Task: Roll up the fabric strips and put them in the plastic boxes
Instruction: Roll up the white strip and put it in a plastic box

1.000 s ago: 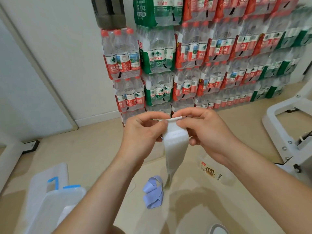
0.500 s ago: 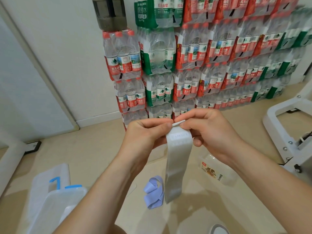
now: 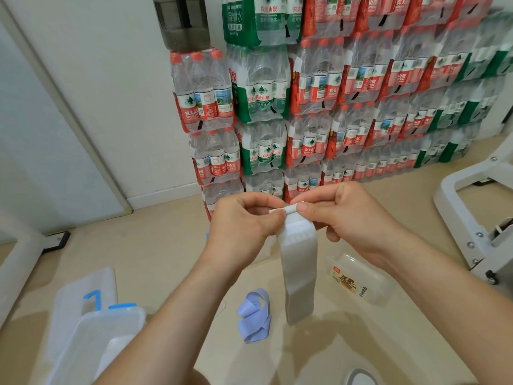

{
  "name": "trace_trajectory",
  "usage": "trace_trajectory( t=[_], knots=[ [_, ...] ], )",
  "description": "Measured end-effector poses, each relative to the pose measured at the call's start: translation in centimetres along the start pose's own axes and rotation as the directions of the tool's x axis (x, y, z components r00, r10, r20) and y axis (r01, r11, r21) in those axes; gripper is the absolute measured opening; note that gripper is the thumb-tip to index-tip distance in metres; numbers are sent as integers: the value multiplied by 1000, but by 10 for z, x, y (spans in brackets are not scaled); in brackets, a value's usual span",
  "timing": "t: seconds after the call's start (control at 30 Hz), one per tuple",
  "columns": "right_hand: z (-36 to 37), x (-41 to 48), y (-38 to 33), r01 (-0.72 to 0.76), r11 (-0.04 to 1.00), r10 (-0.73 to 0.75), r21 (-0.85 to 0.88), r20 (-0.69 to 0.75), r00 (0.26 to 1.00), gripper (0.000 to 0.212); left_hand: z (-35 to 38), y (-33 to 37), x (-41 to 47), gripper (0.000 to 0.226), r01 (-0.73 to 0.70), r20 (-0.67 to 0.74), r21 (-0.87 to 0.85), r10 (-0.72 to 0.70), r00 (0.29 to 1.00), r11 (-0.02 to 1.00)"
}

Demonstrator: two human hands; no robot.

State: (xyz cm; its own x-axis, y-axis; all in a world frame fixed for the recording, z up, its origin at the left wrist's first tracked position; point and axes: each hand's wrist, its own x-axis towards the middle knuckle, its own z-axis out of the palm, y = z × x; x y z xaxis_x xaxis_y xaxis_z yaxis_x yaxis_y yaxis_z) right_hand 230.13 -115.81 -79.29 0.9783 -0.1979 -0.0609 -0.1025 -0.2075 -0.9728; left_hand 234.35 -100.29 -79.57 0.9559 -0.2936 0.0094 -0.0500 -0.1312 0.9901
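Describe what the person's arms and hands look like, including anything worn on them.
Both are bare. The left hand and right hand wear no gloves, and no ring shows on the fingers in view. The left forearm and right forearm are uncovered right to the picture's edge: no sleeve, watch, bracelet or marking shows. The visible fingernails are short and unpainted.

Just left of the hanging strip (image 3: 299,273), on the floor (image 3: 155,262), a crumpled strip (image 3: 254,315); farther left, a lidded box (image 3: 91,337). Right, a labelled box (image 3: 358,279). Behind, stacked bottle packs (image 3: 305,107).

Two fabric strips (image 3: 299,269) (image 3: 254,316), two plastic boxes (image 3: 108,337) (image 3: 361,279)
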Motion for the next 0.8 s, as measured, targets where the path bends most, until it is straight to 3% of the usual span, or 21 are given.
trace_trajectory(
  t=[0.17,0.33,0.47,0.6,0.73,0.8],
  knots=[
    [-3,-2,-4,24,997,-20,-77,42,999,10,3,2,-2,26,-85,11,107,84,996,991],
    [-8,0,-2,-67,989,56,131,90,994,13,6,1,-4,29,-126,16,163,125,992,979],
    [-5,0,2,-91,972,69,219,107,992,10,6,1,-4,30,-112,12,115,111,994,987],
    [-5,1,4,-31,986,23,161,52,998,10,5,-3,-3,25,-48,59,14,47,997,999],
    [-4,1,2,61,992,-61,113,0,998,10,2,-8,0,8,108,153,-219,-75,985,970],
    [-4,0,0,110,991,-109,82,-15,994,12,1,-9,1,10,130,157,-231,-94,983,964]
  ],
)
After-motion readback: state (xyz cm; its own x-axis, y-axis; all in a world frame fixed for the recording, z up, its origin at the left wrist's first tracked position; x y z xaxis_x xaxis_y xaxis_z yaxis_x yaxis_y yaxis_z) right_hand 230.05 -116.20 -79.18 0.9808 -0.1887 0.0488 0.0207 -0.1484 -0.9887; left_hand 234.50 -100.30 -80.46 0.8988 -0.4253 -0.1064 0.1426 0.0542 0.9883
